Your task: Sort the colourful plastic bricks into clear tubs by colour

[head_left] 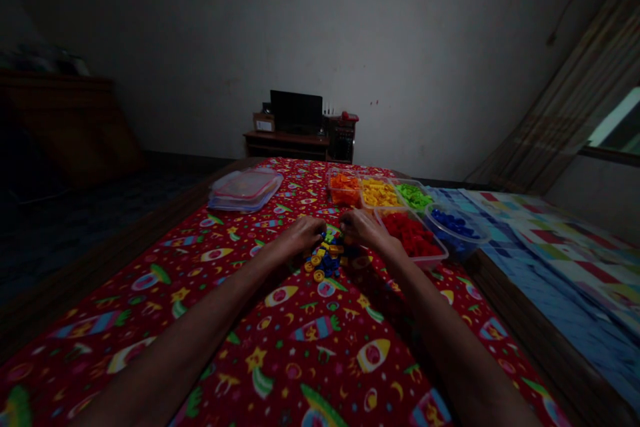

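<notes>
Both my arms reach forward over a red patterned tablecloth (300, 347). My left hand (303, 234) and my right hand (363, 227) rest at either side of a small pile of mixed toy bricks (327, 258), yellow, blue and orange. Both hands have their fingers curled down into the pile's far edge. What the fingers hold, if anything, is too dark and small to make out. Right of my right hand stands a clear tub of red bricks (413, 233).
Behind the pile stand tubs of orange bricks (345, 188), yellow bricks (380, 193), green bricks (415, 196) and blue bricks (455, 223). Stacked clear lids (245, 188) lie at the left. A chequered mat (550, 253) lies to the right; a dark screen (296, 112) stands against the far wall.
</notes>
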The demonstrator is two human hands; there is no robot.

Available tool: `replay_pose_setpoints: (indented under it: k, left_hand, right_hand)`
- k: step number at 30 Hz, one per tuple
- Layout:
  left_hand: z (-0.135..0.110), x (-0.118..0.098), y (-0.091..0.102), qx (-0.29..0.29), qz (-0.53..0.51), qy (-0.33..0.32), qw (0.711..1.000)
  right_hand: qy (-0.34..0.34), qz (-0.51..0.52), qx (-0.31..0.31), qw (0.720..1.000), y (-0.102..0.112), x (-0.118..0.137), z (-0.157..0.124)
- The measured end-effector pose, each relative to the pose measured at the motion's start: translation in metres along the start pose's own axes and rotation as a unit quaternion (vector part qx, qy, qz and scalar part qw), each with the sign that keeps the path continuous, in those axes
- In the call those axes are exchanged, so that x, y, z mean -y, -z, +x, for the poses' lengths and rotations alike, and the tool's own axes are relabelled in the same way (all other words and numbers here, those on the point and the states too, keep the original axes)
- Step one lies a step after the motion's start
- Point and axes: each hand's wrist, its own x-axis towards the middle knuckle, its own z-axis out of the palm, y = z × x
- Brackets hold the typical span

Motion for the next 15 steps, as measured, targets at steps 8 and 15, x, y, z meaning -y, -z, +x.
replay_pose_setpoints:
  k: [8,15]
  left_hand:
    - [0.003,0.001,0.015,-0.049,-0.028,0.054,0.997]
    - [0.007,-0.004,0.023,-0.081,-0.225,0.095,0.966]
  right_hand:
    - [0.016,-0.053,0.081,0.995,-0.021,0.015,0.003]
    - [0.005,-0.026,0.069,0.997,-0.011,0.011,0.000]
